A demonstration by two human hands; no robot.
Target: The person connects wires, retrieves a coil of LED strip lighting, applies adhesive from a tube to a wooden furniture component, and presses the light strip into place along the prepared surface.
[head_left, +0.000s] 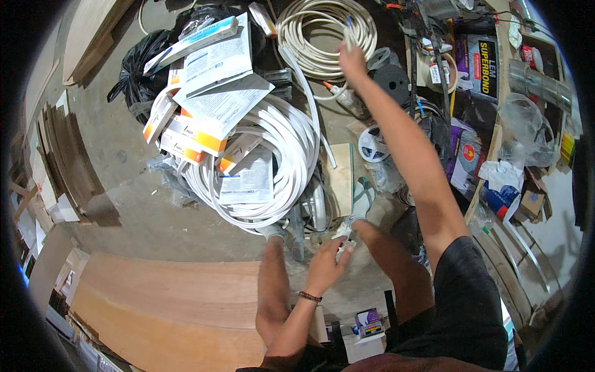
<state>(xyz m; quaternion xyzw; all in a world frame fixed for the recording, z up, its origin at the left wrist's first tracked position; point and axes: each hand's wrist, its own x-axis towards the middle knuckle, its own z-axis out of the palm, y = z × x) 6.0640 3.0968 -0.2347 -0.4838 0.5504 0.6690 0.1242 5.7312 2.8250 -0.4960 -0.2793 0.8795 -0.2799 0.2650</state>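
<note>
Right hand (351, 61) stretched far out, fingers pinching a cable end (349, 32) over the cream coil (322, 34). Left hand (326, 265) low by the knees, seemingly closed on something small and white (344, 247).

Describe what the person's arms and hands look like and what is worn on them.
Both forearms are bare, with no gloves and no sleeves reaching the wrists. The left hand has a dark beaded bracelet round its wrist. The right hand wears nothing, no ring or watch showing. A dark short sleeve covers the right upper arm.
</note>
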